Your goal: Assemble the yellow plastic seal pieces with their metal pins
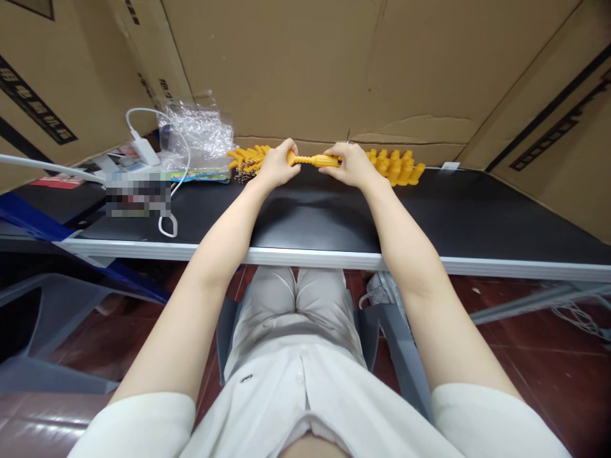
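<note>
Gripping a yellow piece at upper centre, my left hand and right hand clamp its two ends; its long axis runs left-right, both equally near.

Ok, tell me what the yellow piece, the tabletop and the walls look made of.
Yellow piece, held by left hand and right hand: likely moulded plastic, uniform colour, ribbed. Tabletop: smooth matte black, maybe laminate, pale edge. Walls: brown cardboard, creased with visible seams.
</note>
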`<act>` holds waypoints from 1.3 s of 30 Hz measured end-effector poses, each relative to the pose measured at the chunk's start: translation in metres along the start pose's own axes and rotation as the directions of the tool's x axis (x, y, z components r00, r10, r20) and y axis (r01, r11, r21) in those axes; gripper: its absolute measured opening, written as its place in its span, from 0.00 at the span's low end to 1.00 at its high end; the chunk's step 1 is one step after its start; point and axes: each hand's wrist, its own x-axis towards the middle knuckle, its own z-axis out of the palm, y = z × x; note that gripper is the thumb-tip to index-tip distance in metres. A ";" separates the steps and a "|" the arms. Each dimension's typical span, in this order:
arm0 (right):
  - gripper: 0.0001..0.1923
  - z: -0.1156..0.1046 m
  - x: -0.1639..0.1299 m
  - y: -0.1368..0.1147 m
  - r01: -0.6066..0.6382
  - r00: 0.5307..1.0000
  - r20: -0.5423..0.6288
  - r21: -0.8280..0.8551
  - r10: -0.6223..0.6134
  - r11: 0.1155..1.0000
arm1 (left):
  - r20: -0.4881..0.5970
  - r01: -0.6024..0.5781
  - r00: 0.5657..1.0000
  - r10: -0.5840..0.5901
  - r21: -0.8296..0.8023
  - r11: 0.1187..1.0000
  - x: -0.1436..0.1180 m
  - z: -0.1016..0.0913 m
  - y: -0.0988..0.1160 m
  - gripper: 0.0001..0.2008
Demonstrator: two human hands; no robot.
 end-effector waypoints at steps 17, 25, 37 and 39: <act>0.27 -0.020 -0.007 -0.023 -0.290 0.956 0.176 0.423 0.236 0.858 | -0.045 -0.141 0.988 0.145 0.076 0.987 -0.001 -0.001 0.005 0.12; 0.23 -0.008 -0.003 -0.027 -0.054 0.997 -0.057 0.054 0.057 0.997 | -0.079 -0.055 0.995 0.056 0.021 0.998 -0.002 -0.006 0.010 0.09; 0.20 -0.013 -0.004 -0.028 -0.080 0.997 -0.001 0.104 0.081 0.991 | -0.061 -0.008 0.998 0.010 0.030 1.000 -0.005 -0.008 0.022 0.09; 0.21 -0.013 -0.004 -0.028 -0.093 0.996 0.018 0.119 0.092 0.988 | -0.069 -0.024 0.997 0.027 0.042 0.999 -0.005 -0.005 0.019 0.10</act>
